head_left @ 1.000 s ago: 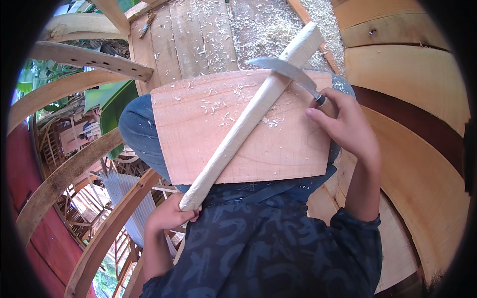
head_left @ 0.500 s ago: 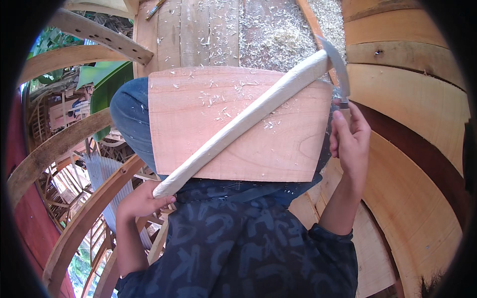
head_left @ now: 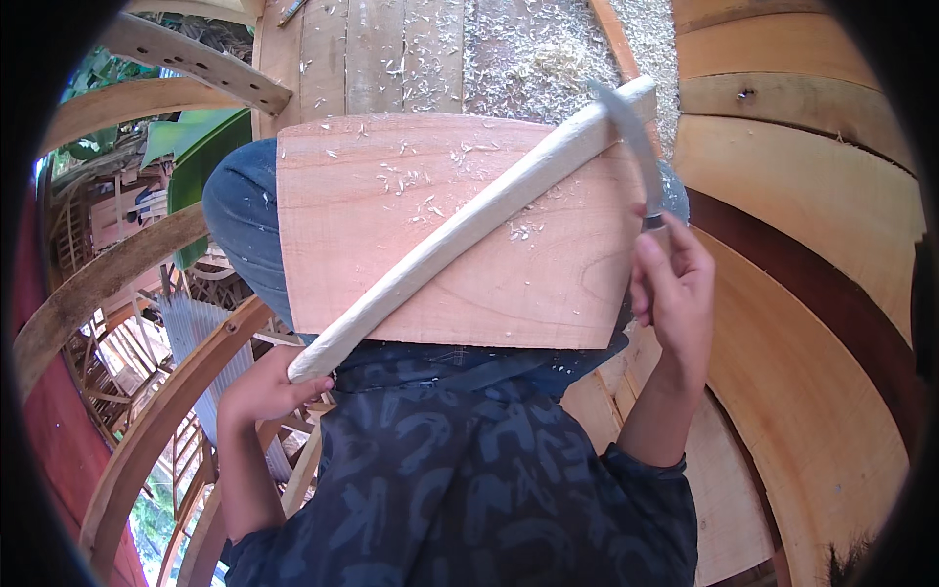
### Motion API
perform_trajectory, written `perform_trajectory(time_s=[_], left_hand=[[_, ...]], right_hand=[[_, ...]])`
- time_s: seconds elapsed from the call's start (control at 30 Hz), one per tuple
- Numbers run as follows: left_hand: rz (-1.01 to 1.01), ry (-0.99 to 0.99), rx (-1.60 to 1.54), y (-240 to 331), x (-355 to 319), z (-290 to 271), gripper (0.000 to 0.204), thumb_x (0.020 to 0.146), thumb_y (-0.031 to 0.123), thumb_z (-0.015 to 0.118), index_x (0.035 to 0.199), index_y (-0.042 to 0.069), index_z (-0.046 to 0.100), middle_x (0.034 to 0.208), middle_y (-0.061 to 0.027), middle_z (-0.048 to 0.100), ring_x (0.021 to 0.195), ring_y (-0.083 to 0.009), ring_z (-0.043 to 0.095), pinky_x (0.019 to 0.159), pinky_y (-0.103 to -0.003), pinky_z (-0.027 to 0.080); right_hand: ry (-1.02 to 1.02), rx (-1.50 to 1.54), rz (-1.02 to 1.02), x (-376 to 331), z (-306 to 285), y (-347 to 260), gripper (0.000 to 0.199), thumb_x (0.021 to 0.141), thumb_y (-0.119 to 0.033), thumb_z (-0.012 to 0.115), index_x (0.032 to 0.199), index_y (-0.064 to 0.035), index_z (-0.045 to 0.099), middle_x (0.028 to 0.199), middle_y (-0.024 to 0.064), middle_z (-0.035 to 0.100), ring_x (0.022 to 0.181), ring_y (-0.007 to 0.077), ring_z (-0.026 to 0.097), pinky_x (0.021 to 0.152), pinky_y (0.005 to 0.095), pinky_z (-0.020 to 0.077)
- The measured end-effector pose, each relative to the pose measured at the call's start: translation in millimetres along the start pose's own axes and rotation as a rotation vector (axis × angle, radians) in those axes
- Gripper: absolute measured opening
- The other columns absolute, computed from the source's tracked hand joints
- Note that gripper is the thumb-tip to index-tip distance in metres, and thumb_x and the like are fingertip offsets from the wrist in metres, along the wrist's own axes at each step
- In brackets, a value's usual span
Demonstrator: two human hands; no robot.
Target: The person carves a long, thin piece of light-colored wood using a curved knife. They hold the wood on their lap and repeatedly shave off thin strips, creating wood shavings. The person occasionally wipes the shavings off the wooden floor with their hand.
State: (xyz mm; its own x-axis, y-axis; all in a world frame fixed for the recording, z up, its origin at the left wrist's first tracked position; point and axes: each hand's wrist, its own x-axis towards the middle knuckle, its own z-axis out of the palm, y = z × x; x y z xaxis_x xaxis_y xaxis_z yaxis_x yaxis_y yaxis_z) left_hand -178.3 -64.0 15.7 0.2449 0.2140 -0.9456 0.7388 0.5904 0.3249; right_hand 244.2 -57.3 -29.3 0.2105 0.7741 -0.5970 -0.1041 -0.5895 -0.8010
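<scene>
A long, pale, peeled wooden stick slants across a flat wooden board that rests on my lap. My left hand is closed round the stick's near lower end. My right hand grips a curved-blade knife by its short handle, fingers wrapped round it. The blade points up and crosses over the stick close to its far end; whether it touches the wood I cannot tell. Small shavings lie scattered on the board beside the stick.
A plank floor ahead carries a heap of shavings. Curved planks form a wall at my right. On the left, curved wooden ribs stand with gaps between them, a green leaf and a corrugated sheet showing beyond.
The knife has swung leftward, its blade passing from beyond the stick's far end to over the stick. My right hand has shifted slightly left and down; my left hand keeps its hold.
</scene>
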Motion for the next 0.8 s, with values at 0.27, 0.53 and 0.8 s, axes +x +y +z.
perform_trajectory(time_s=[0.27, 0.53, 0.8], left_hand=[[0.027, -0.011, 0.015, -5.1, 0.3, 1.1, 0.027, 0.089, 0.022, 0.067, 0.094, -0.004, 0.063, 0.073, -0.0069, 0.065, 0.065, -0.0122, 0.062, 0.061, -0.028, 0.051], [0.01, 0.26, 0.172, 16.6, -14.5, 39.9, 0.019, 0.088, 0.012, 0.062, 0.095, -0.002, 0.052, 0.083, -0.017, 0.064, 0.082, -0.026, 0.065, 0.072, -0.035, 0.047], [0.049, 0.573, 0.248, 24.5, -18.5, 70.7, 0.036, 0.082, 0.016, 0.064, 0.107, -0.002, 0.046, 0.094, -0.0267, 0.061, 0.093, -0.0456, 0.061, 0.079, -0.047, 0.047]], right_hand=[[0.069, 0.013, -0.073, 1.8, 1.7, 2.0, 0.027, 0.095, -0.014, 0.06, 0.118, 0.0011, 0.06, 0.064, -0.0015, 0.051, 0.043, 0.0016, 0.042, 0.035, 0.0186, 0.0312], [-0.315, -0.056, -0.127, -30.1, 24.9, 22.9, 0.024, 0.092, -0.006, 0.062, 0.112, -0.0038, 0.049, 0.062, -0.0047, 0.052, 0.047, 0.0012, 0.043, 0.043, 0.0182, 0.0314], [-0.065, -0.189, -0.396, -25.6, 26.1, 34.1, 0.021, 0.094, -0.01, 0.06, 0.111, -0.0009, 0.051, 0.07, 0.0007, 0.056, 0.053, 0.0038, 0.045, 0.047, 0.0208, 0.0357]])
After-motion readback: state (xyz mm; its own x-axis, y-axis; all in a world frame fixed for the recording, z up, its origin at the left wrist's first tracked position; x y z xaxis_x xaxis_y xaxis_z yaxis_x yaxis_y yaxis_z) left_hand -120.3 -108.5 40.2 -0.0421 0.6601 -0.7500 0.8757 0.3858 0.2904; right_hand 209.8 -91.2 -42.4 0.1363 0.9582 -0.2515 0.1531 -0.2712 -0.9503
